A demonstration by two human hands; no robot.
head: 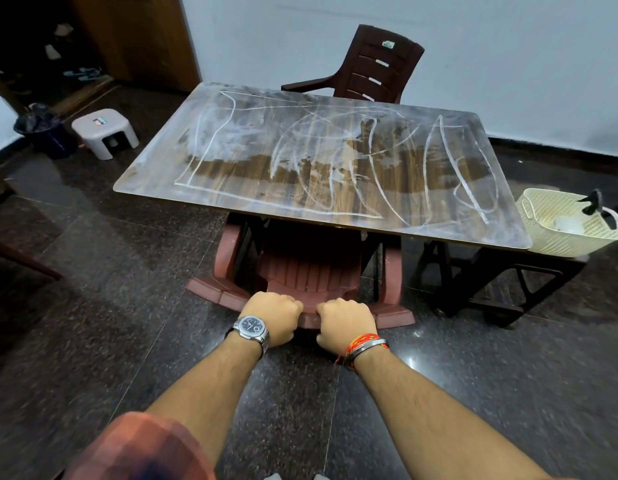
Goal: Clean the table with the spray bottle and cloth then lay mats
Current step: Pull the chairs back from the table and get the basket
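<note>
1. Table (pixel 321 161), smeared with white streaks, stands mid-floor.
2. Left hand (pixel 274 318) and right hand (pixel 345 327) both clench the reddish chair's backrest (pixel 309 318) at the table's near edge.
3. A cream basket (pixel 567 226) sits beside its right end.

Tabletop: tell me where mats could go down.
The whole table top is bare of objects, edge to edge, though smeared white. Crowding is only around it: the basket at its right end, a chair behind, another tucked under, gripped by both hands.

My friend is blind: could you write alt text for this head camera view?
Both hands, left and right, grip the back of a reddish chair tucked under a chalk-smeared wooden table. A cream basket sits at its right end.
</note>
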